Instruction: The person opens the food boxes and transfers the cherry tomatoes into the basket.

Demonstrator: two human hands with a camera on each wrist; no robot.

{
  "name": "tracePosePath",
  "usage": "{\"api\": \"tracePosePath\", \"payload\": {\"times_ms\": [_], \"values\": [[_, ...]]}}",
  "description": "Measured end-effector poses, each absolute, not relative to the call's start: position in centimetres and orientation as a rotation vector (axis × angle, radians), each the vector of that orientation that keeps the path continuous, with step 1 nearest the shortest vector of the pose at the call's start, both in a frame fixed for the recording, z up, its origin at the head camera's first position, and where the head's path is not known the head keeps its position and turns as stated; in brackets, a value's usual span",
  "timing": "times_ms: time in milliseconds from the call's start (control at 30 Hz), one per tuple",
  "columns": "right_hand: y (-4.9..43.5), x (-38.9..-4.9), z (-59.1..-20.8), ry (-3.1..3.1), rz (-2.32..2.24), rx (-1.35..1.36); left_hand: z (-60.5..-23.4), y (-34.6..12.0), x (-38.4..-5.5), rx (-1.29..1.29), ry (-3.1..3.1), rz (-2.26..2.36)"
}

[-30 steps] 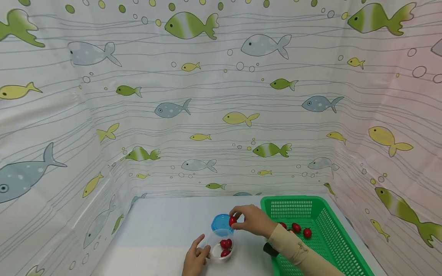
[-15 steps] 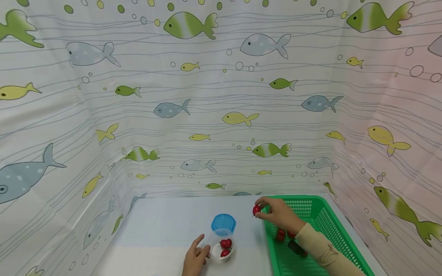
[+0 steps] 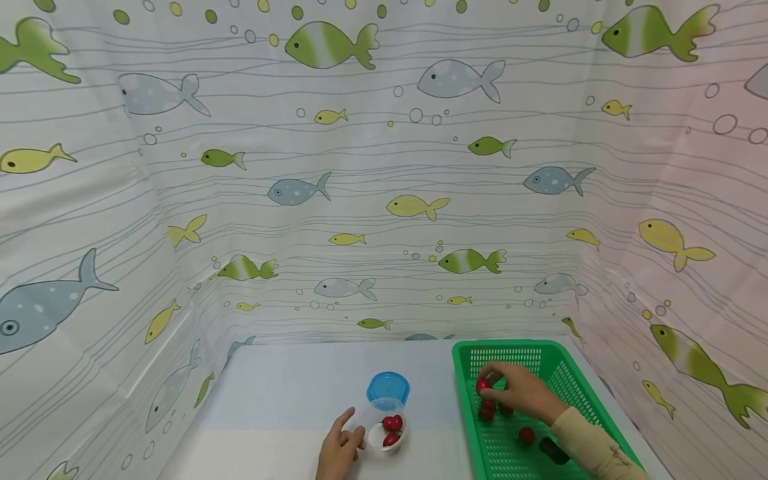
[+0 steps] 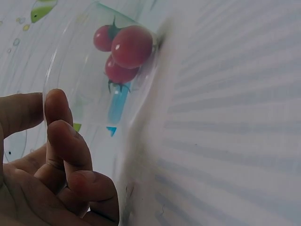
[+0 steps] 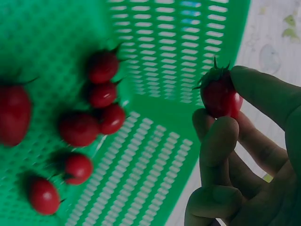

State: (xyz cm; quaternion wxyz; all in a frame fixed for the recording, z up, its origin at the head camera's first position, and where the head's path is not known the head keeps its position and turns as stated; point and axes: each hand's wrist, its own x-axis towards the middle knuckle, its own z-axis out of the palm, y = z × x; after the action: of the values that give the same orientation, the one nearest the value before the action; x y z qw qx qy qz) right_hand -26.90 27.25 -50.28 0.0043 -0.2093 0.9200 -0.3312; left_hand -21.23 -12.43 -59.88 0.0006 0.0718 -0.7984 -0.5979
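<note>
My right hand (image 3: pixel 519 390) pinches a cherry tomato (image 5: pixel 221 96) between fingertips and thumb, above the green basket's left part. Its green calyx points up in the right wrist view. Several other cherry tomatoes (image 5: pixel 79 128) lie on the basket (image 3: pixel 471 427) floor. On the table left of the basket, a clear plastic cup (image 4: pixel 77 61) holds three cherry tomatoes (image 3: pixel 391 440). Beside the cup's left side is my left hand (image 3: pixel 337 450), its fingers loosely bent, with fingertips (image 4: pixel 57 101) at the cup wall.
A blue lid (image 3: pixel 389 385) lies on the white table (image 3: pixel 282 393) just behind the cup. A fish-patterned curtain (image 3: pixel 384 167) encloses the table at the back and sides. A black wrist camera (image 3: pixel 553 451) sits by the right sleeve.
My right hand has carried the cherry tomato from above the blue lid to the right, then down into the basket area. The left hand and cup have stayed in place.
</note>
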Motion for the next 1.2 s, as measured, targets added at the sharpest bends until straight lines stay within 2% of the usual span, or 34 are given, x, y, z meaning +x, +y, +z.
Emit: {"api": "tracePosePath", "payload": {"times_ms": [633, 1200], "values": [[30.3, -26.4, -53.8, 2.863, -0.725, -0.626, -59.7, -12.3, -21.2, 0.247, -2.506, -1.876], [29.9, -26.3, -53.8, 2.823, -0.782, -0.563, -59.8, -12.4, -21.1, 0.231, -2.503, -1.884]]}}
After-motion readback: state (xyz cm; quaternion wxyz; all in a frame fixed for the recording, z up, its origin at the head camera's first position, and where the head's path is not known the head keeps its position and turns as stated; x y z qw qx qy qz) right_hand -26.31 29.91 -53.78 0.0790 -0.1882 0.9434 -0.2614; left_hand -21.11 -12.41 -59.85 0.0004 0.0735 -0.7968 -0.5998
